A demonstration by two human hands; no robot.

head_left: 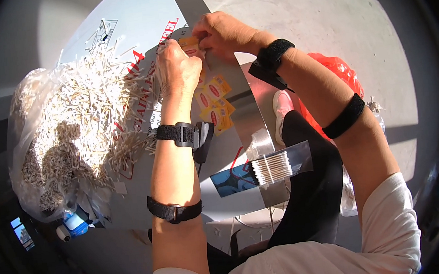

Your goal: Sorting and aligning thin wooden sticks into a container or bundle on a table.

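At the far part of the board, my left hand (178,70) is curled closed, its fingertips hidden behind the knuckles. Just right of it, my right hand (225,32) pinches the edge of a small yellow label (189,44). Whether the left fingers hold this label too, I cannot tell. Nearer to me, several loose yellow labels (216,87) with red ovals lie scattered and overlapping. A flat row of cotton swabs (272,169) rests on a blue and clear plastic sleeve (232,182) at the board's near right edge.
On the left, a large heap of loose cotton swabs (86,107) spills from a clear plastic bag (32,190) onto the printed board (141,18). A red plastic bag (335,69) sits on the floor to the right, past my shoe (282,108). A blue and white object (75,222) lies below the heap.
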